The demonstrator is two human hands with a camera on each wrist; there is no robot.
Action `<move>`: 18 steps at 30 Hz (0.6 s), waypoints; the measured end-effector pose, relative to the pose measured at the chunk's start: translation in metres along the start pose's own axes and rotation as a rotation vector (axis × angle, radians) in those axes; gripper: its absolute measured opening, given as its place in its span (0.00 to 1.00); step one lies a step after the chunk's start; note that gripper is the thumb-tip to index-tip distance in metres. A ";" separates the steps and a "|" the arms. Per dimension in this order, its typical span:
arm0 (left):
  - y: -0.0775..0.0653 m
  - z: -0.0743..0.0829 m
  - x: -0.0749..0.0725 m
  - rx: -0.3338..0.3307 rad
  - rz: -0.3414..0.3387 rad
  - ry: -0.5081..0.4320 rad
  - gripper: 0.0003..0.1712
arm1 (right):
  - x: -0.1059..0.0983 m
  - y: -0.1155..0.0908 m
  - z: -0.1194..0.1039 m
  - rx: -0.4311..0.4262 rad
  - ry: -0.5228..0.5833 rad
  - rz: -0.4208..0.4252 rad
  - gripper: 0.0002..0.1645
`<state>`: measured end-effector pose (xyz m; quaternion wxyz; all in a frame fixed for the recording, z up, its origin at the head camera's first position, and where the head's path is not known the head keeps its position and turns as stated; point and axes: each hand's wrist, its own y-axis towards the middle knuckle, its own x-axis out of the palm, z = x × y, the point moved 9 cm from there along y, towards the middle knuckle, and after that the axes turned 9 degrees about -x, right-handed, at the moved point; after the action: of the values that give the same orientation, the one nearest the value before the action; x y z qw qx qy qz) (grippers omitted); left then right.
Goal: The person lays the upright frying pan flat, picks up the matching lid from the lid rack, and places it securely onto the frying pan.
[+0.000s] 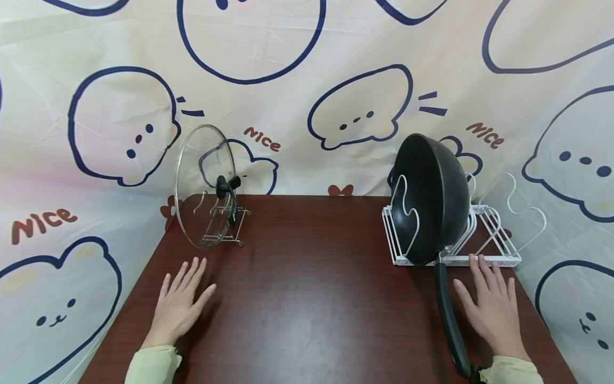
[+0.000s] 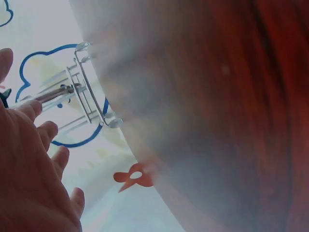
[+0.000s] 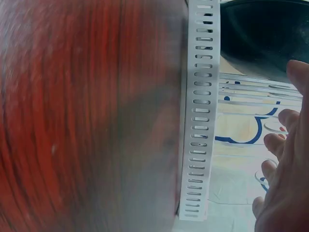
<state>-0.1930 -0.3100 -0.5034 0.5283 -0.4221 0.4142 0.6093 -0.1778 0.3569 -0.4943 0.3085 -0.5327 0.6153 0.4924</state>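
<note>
Left hand point(image 1: 177, 309) and right hand point(image 1: 494, 314) spread; pan point(image 1: 434, 197) likely heavy and rigid, best taken by its handle point(image 1: 450, 320) (at the right hand's nine o'clock).

Passage lies over the surface point(image 1: 316, 309) between lid point(image 1: 206, 184) and pan point(image 1: 438, 197); the handle point(image 1: 450, 320) blocks the way left of the right hand point(image 1: 494, 314)

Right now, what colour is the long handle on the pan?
The long handle is black, showing best in the head view.
</note>
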 end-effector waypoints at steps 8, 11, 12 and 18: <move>-0.004 0.036 0.012 0.089 -0.015 -0.007 0.42 | -0.001 -0.003 -0.003 -0.014 0.130 0.020 0.41; -0.005 0.056 0.013 0.129 -0.020 -0.011 0.41 | -0.003 -0.003 -0.005 -0.014 0.194 0.017 0.39; -0.005 0.062 0.013 0.144 -0.020 -0.014 0.41 | -0.003 -0.003 -0.005 -0.009 0.218 0.009 0.39; -0.001 0.106 0.017 0.270 0.006 -0.063 0.40 | -0.004 -0.005 -0.008 0.059 0.431 -0.084 0.37</move>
<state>-0.2019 -0.2043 -0.4874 0.5911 -0.3265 0.4768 0.5627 -0.1707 0.3512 -0.4895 0.2059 -0.6416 0.6583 0.3356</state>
